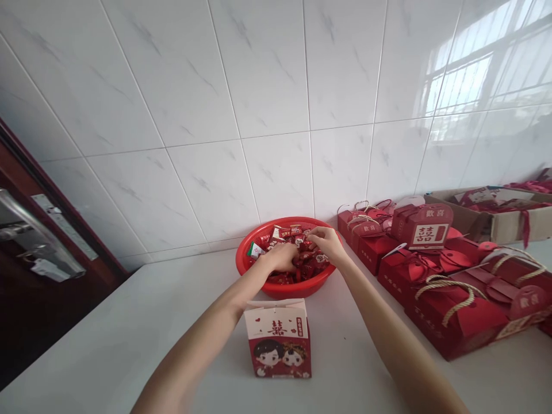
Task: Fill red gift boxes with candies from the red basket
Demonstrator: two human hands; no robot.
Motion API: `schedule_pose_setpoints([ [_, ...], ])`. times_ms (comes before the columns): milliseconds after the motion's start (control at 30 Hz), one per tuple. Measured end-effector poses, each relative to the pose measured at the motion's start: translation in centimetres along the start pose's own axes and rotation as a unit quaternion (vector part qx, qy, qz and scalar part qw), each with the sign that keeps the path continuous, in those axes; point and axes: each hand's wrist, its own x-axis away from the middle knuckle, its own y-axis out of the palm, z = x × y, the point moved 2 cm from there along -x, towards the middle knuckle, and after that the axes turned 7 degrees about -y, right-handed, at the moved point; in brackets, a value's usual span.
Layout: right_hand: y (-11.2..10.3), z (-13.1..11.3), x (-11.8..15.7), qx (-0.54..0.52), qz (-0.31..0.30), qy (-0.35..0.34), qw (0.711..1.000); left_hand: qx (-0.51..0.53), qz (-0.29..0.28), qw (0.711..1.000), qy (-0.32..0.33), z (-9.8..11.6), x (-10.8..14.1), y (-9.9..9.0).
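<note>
Bare left hand (284,257) and right hand (326,240) dip into round red plastic basket (297,288) of small red-wrapped packets (321,260); fingertips obscured, either grip: cannot tell. Red-and-white cardboard box (279,342) stands between forearms.

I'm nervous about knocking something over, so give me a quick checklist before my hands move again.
1. Red basket upright on the table: ok.
2. Left hand and right hand both at the wrapped pieces in the basket: ok.
3. Firm grip on a piece: cannot tell, fingertips partly hidden.
4. Printed carton standing upright: ok.
5. Left forearm free of the carton: cannot tell, they overlap in view.
6. Right forearm apart from the red boxes: ok.
</note>
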Motion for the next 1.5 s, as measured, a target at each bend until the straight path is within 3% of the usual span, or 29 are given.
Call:
schedule_pose_setpoints([
  [267,-0.1,0.1,-0.2,-0.007,-0.011,0.003,1.0,0.198,0.129,0.97,-0.054,-3.9,0.8,-0.7],
  [400,0.0,0.1,-0.1,-0.01,-0.04,-0.002,0.999,0.269,0.157,0.949,-0.046,-4.0,1.3,-0.7],
  [567,0.4,0.0,0.1,-0.018,-0.121,-0.01,0.992,0.322,0.178,0.93,-0.013,-3.2,1.5,-1.0],
  [767,0.5,0.6,-0.1,-0.034,-0.145,-0.014,0.989,0.388,0.142,0.91,0.019,-2.7,1.7,-0.8],
  [967,0.5,0.7,-0.2,-0.044,-0.14,-0.011,0.989,0.41,0.144,0.9,0.026,-2.6,1.3,-0.6],
  [1300,0.5,-0.4,0.2,-0.041,-0.121,-0.026,0.991,0.394,0.14,0.908,0.029,-2.7,1.2,-0.4],
  [1500,0.3,-0.5,0.1,-0.082,-0.064,0.022,0.994,0.37,0.081,0.925,0.003,-2.8,1.4,-0.3],
])
